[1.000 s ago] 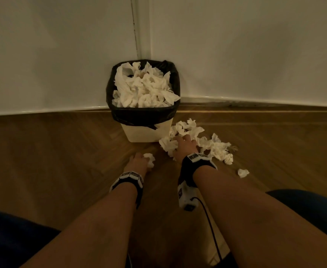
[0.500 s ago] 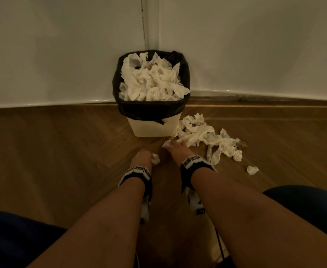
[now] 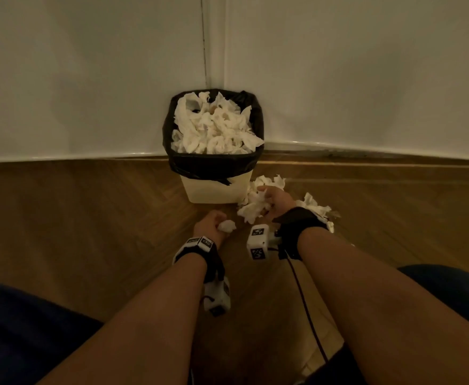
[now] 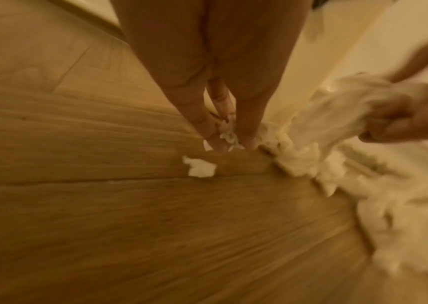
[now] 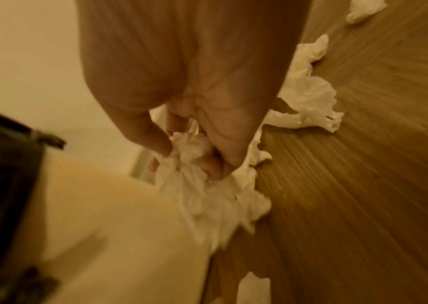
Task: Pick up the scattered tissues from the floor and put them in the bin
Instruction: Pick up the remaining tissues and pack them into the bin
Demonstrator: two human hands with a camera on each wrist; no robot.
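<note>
1. Clutching a loose bunch of tissues (image 3: 252,207), your right hand (image 3: 279,202) has its fingers curled round the paper just beside the bin (image 3: 214,187); ragged tails hang below the fist, so a fast lift could tear them off or let pieces fall back to the wooden floor (image 3: 89,218).
2. Your left hand (image 3: 209,225) pinches a small wad (image 3: 227,226) between fingertips; such a light hold could slip on the way up.
3. A small scrap (image 4: 200,168) lies on the floor just beyond those fingertips, easy to miss.
4. More tissues (image 3: 314,207) lie behind your right wrist, where your forearm could drag or scatter them.
5. The black-lined bin is already heaped to its rim, with one tissue drooping over the edge, so new handfuls may roll off unless you press them down.
</note>
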